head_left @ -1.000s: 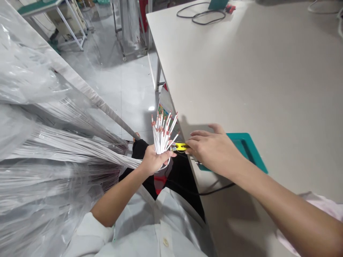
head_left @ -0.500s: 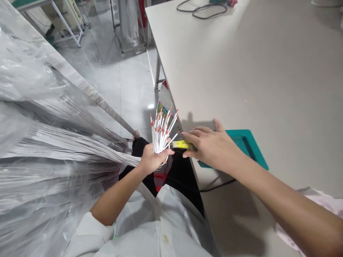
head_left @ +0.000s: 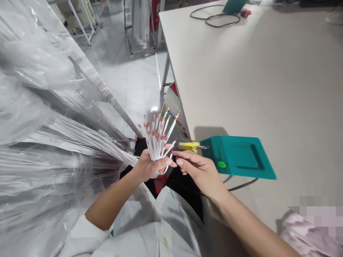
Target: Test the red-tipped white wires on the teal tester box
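A bundle of white wires [head_left: 158, 146] with reddish, copper-like ends fans upward from my left hand [head_left: 150, 166], which is closed around it. To the right of the bundle, my right hand [head_left: 202, 171] has thumb and index finger pinched at the reddish tip of one wire that bends away from the rest. Just beyond those fingers lies a yellow-handled hand tool [head_left: 189, 145], its metal end pointing right toward a teal device [head_left: 241, 157]. That device has a round green button [head_left: 222, 164] and sits on the table. The tool's exact kind is unclear.
Many long white wires [head_left: 88, 137] hang on the left under clear plastic sheeting [head_left: 34, 71] beside a slanted rail [head_left: 107, 94]. The pale table [head_left: 241, 78] fills the right side. A black cable [head_left: 222, 21] lies at its far end, a pinkish cloth [head_left: 302, 232] at lower right.
My right hand has drawn back from over the yellow-handled tool and the teal device, and now pinches a wire tip. The left hand still grips the bundle. The view has shifted slightly.
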The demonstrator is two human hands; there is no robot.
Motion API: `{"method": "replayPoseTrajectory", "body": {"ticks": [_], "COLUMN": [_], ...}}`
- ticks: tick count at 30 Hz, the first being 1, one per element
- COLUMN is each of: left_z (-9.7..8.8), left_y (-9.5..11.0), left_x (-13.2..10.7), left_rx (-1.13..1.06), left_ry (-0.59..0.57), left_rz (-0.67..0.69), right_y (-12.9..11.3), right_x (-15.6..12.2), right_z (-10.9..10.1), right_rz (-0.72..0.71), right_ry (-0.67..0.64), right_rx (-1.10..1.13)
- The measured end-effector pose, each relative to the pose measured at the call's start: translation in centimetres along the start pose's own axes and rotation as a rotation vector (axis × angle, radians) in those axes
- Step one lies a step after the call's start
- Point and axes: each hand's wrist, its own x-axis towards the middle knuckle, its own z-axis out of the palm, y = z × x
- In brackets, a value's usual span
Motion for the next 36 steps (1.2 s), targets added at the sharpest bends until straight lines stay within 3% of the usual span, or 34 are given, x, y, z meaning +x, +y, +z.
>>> {"method": "replayPoseTrajectory", "body": {"ticks": [2, 5, 10, 13, 17, 19, 22, 25, 27, 31, 36], "left_z": [-0.2, -0.3, -0.3, 0.0, 0.1, 0.0, 0.2, 0.6, 0.9, 1.0, 0.3], "left_y": [-0.2, -0.9, -1.8, -1.9, -2.0, -2.2, -2.5, -2.7, -2.8, -2.9, -3.2], "left_x": [-0.4, -0.7, -0.9, -0.8, -0.6, -0.5, -0.5, -0.6, -0.7, -0.4, 0.4], "left_rx": [-0.019, -0.037, -0.012, 0.027, 0.071, 0.088, 0.108, 0.1, 0.103, 0.046, -0.239], "left_ry": [-0.076, -0.151, -0.144, -0.09, 0.183, 0.238, 0.162, 0.075, 0.082, 0.188, 0.508], "left_rz": [0.001, -0.001, -0.009, 0.001, -0.044, -0.044, 0.015, 0.069, 0.028, -0.017, 0.042], "right_y": [0.9, 1.5, 1.5, 1.5, 1.5, 1.3, 1.1, 1.0, 0.9, 0.9, 1.5], "right_x": [0.1, 0.1, -0.3, -0.3, -0.6, -0.8, -0.9, -0.6, -0.3, -0.1, -0.1], "right_z": [0.6, 1.3, 2.0, 1.8, 1.3, 1.2, 1.4, 1.6, 1.6, 1.5, 1.4], "right_rz": [0.123, 0.19, 0.286, 0.234, -0.138, -0.294, -0.362, -0.307, -0.236, -0.12, -0.156], "right_ry": [-0.078, -0.098, -0.062, -0.065, 0.192, 0.275, 0.235, 0.199, 0.189, 0.171, 0.178], "right_rx": [0.215, 0.413, 0.552, 0.383, -0.191, -0.37, -0.381, -0.294, -0.212, -0.051, -0.05]}}
